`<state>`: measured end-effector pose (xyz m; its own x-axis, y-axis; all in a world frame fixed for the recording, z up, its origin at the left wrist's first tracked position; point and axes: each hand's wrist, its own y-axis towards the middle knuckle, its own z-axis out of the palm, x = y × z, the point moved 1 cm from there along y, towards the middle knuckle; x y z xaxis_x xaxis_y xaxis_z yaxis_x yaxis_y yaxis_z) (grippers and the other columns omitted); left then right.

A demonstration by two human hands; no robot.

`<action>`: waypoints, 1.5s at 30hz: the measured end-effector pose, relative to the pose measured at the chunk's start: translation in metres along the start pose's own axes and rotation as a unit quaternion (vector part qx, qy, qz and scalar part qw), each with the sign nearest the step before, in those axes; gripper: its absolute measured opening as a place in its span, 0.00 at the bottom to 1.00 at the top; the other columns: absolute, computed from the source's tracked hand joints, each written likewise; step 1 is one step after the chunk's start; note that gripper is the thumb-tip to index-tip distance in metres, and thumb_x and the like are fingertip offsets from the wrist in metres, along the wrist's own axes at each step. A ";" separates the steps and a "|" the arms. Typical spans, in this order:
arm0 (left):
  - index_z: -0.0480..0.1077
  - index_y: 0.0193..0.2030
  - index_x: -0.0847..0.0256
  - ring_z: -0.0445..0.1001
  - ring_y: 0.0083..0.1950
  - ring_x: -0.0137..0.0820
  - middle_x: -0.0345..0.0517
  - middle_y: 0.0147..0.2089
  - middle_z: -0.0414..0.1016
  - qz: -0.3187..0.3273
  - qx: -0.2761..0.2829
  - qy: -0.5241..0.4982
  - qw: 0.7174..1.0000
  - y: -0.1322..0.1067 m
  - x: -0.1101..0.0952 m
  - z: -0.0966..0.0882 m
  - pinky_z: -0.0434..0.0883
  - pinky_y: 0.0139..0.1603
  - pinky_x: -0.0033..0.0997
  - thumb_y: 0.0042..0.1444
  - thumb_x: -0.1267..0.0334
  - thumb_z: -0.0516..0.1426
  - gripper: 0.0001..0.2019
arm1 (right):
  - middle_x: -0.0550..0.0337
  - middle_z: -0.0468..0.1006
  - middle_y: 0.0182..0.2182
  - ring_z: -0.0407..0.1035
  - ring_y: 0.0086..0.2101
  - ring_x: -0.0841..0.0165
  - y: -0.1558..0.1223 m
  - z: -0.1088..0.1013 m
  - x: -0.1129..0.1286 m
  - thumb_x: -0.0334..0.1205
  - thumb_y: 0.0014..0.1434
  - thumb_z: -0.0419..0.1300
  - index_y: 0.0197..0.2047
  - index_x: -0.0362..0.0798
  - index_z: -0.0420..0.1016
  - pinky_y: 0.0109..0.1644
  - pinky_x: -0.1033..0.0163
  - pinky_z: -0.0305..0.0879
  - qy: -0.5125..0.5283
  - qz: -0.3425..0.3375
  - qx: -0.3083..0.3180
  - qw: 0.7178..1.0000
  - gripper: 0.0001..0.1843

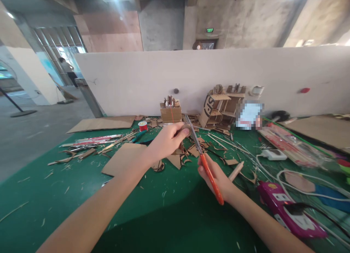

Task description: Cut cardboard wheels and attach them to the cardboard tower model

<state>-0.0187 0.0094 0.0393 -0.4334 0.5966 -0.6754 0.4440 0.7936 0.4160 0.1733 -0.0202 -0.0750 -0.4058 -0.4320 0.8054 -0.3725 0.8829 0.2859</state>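
My left hand pinches a small piece of cardboard, which its fingers partly cover. My right hand is closed round the orange handles of a pair of scissors. Their metal blades point up and away, right beside the cardboard piece; whether they touch it I cannot tell. Below my left wrist lies a flat cardboard sheet. Cardboard offcuts are scattered under and around both hands. Behind them stands a small cardboard box with upright pieces on top.
A cardboard shelf model stands against the white partition. Thread on a red spool and wooden sticks lie left. A purple power strip with cables, a white adapter and a blurred lit screen are at right.
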 end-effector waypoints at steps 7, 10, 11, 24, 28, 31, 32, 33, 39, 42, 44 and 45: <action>0.64 0.30 0.60 0.62 0.22 0.25 0.37 0.20 0.62 -0.004 0.008 -0.001 1.000 0.001 0.001 -0.006 0.56 0.24 0.27 0.64 0.61 0.49 0.12 | 0.67 0.61 0.25 0.53 0.25 0.72 0.002 -0.003 -0.002 0.52 0.64 0.51 0.34 0.51 0.56 0.28 0.65 0.54 -0.039 0.010 0.009 0.999 0.15; 0.64 0.30 0.59 0.62 0.22 0.25 0.37 0.21 0.60 -0.025 0.014 -0.011 1.000 0.000 0.003 -0.007 0.55 0.23 0.27 0.64 0.57 0.49 0.13 | 0.67 0.61 0.25 0.54 0.25 0.72 0.002 -0.002 -0.006 0.53 0.64 0.51 0.34 0.50 0.56 0.28 0.66 0.54 -0.033 0.008 0.008 0.999 0.15; 0.64 0.30 0.59 0.62 0.22 0.25 0.36 0.21 0.59 -0.030 0.007 -0.021 0.999 0.000 0.004 -0.005 0.54 0.22 0.27 0.64 0.57 0.50 0.13 | 0.67 0.61 0.25 0.54 0.25 0.72 0.002 -0.002 -0.007 0.53 0.64 0.51 0.34 0.50 0.56 0.27 0.66 0.54 -0.028 0.006 0.004 1.000 0.16; 0.61 0.30 0.60 0.55 0.20 0.23 0.33 0.20 0.54 -0.030 -0.062 -0.192 0.979 0.000 0.021 0.025 0.53 0.21 0.26 0.64 0.51 0.49 0.16 | 0.63 0.60 0.30 0.56 0.28 0.70 -0.005 -0.003 0.002 0.62 0.64 0.47 0.39 0.51 0.57 0.30 0.64 0.60 0.059 -0.018 0.022 0.998 0.21; 0.64 0.30 0.60 0.54 0.19 0.22 0.33 0.20 0.53 -0.047 -0.035 -0.167 0.984 0.001 0.019 0.015 0.52 0.19 0.26 0.63 0.50 0.49 0.17 | 0.62 0.61 0.30 0.55 0.28 0.69 -0.005 -0.004 -0.002 0.63 0.63 0.46 0.39 0.51 0.57 0.30 0.63 0.59 0.043 -0.017 0.042 0.998 0.22; 0.65 0.31 0.60 0.54 0.19 0.22 0.34 0.22 0.54 -0.040 -0.008 -0.149 0.988 0.001 0.016 0.009 0.51 0.19 0.25 0.63 0.51 0.49 0.16 | 0.63 0.61 0.30 0.55 0.28 0.69 -0.004 -0.003 -0.004 0.63 0.63 0.46 0.39 0.51 0.57 0.30 0.64 0.59 0.035 -0.013 0.040 0.999 0.22; 0.65 0.31 0.60 0.54 0.19 0.22 0.34 0.22 0.54 -0.037 0.000 -0.148 0.988 0.001 0.016 0.008 0.51 0.19 0.25 0.63 0.51 0.49 0.16 | 0.63 0.60 0.30 0.55 0.27 0.70 -0.003 -0.003 -0.004 0.62 0.64 0.46 0.39 0.51 0.57 0.30 0.64 0.58 0.035 -0.010 0.035 0.999 0.21; 0.65 0.31 0.60 0.54 0.19 0.21 0.34 0.23 0.54 -0.034 0.007 -0.150 0.988 0.001 0.015 0.007 0.51 0.19 0.25 0.63 0.52 0.49 0.16 | 0.64 0.60 0.29 0.55 0.27 0.70 -0.003 -0.002 -0.004 0.61 0.64 0.46 0.39 0.51 0.58 0.30 0.64 0.58 0.037 -0.008 0.029 0.999 0.20; 0.64 0.31 0.59 0.55 0.19 0.22 0.35 0.23 0.55 -0.038 0.011 -0.162 0.986 0.001 0.017 0.010 0.52 0.19 0.26 0.63 0.51 0.49 0.16 | 0.65 0.60 0.27 0.53 0.26 0.71 -0.002 -0.001 -0.002 0.59 0.65 0.47 0.37 0.51 0.57 0.28 0.65 0.55 0.020 -0.001 0.013 1.000 0.19; 0.63 0.31 0.59 0.55 0.19 0.22 0.34 0.23 0.55 -0.040 0.007 -0.150 0.988 0.000 0.017 0.011 0.53 0.20 0.26 0.63 0.51 0.49 0.16 | 0.65 0.60 0.26 0.53 0.26 0.71 -0.001 -0.001 0.000 0.57 0.65 0.47 0.34 0.51 0.56 0.29 0.64 0.55 -0.010 -0.013 0.016 1.000 0.19; 0.63 0.31 0.59 0.54 0.20 0.22 0.34 0.23 0.54 -0.040 0.012 -0.143 0.989 0.000 0.015 0.009 0.53 0.20 0.25 0.63 0.51 0.49 0.16 | 0.65 0.61 0.26 0.53 0.25 0.71 -0.001 -0.002 0.001 0.56 0.65 0.48 0.33 0.51 0.55 0.28 0.64 0.55 -0.027 -0.015 0.011 0.999 0.17; 0.63 0.31 0.59 0.54 0.20 0.23 0.34 0.22 0.54 -0.041 0.016 -0.138 0.989 0.000 0.014 0.008 0.53 0.20 0.25 0.63 0.51 0.49 0.16 | 0.65 0.61 0.26 0.53 0.25 0.71 -0.001 -0.002 0.001 0.54 0.65 0.48 0.33 0.51 0.55 0.28 0.65 0.54 -0.032 -0.011 0.008 0.999 0.17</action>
<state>-0.0185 0.0168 0.0249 -0.2396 0.4717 -0.8485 0.4425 0.8310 0.3370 0.1750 -0.0216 -0.0738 -0.4498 -0.4630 0.7638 -0.3958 0.8699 0.2943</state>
